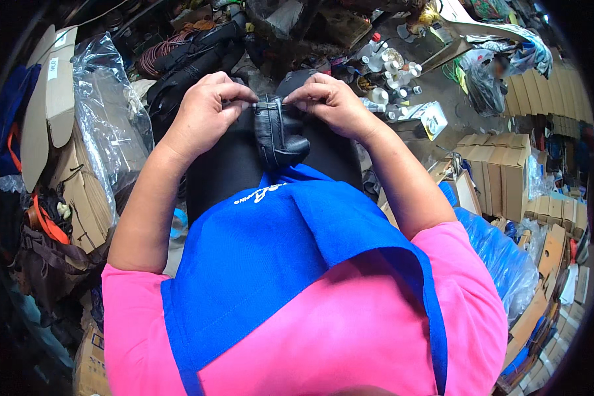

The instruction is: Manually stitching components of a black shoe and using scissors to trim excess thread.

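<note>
A glossy black leather piece (280,140) with stitched seams and a bulging lower end lies over my lap, on dark trousers. It looks like a small pouch, though its exact kind is unclear. My left hand (208,111) pinches near its upper left corner, thumb against forefinger. At the upper right corner my right hand (334,105) is closed in a similar pinch. Between the two sets of fingertips a thin pale strip (268,104) runs along the top edge; I cannot make out whether it is metal or thread. A blue apron (257,251) hangs below the piece.
Several small bottles (393,72) stand on the floor ahead to the right, near a white box (430,120). Folded cardboard (498,173) is stacked at the right. Clear plastic sheeting (105,92) covers cardboard at the left. Black bags (198,59) lie beyond my left hand.
</note>
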Available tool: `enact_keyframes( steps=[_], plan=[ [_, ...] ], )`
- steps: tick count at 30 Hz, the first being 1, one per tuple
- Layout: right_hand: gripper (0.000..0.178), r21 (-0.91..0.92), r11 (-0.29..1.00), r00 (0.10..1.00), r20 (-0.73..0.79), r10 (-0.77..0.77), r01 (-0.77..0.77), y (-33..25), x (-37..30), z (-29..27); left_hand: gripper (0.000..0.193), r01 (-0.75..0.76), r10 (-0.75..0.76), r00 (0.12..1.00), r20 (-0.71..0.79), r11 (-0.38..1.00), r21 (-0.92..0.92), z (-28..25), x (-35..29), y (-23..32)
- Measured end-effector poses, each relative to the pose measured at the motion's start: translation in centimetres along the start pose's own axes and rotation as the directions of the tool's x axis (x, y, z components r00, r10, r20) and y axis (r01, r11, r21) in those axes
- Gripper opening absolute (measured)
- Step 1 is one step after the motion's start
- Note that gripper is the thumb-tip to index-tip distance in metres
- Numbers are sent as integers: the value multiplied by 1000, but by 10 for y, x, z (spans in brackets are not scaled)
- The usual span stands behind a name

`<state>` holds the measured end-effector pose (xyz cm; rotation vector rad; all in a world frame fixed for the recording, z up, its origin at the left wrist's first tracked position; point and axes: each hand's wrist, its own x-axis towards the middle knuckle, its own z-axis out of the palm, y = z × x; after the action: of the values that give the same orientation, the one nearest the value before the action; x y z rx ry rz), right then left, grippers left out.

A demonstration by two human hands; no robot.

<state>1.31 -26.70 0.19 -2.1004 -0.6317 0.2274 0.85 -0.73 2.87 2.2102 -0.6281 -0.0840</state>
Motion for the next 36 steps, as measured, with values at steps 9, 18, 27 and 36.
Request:
enact_keyframes(
  steps=[9, 18, 27, 36],
  plan=[
    [23, 10, 1000, 1000, 6, 15, -15, 2, 0, 0, 17, -42, 41, 999, 11, 996, 82, 0, 1, 2],
    [19, 13, 998, 996, 72, 54, -55, 1, 1, -3, 18, -227, 228, 973, 34, 927, 298, -1, 3, 12],
    [22, -27, 1000, 999, 47, 5, -4, 3, -1, -3, 30, 33, -31, 994, 104, 999, -17, 6, -3, -16],
    [21, -129, 988, 992, -82, -95, 84, 11, 5, 13, 20, 116, -79, 980, 183, 972, -203, 13, 13, -30]
  ],
)
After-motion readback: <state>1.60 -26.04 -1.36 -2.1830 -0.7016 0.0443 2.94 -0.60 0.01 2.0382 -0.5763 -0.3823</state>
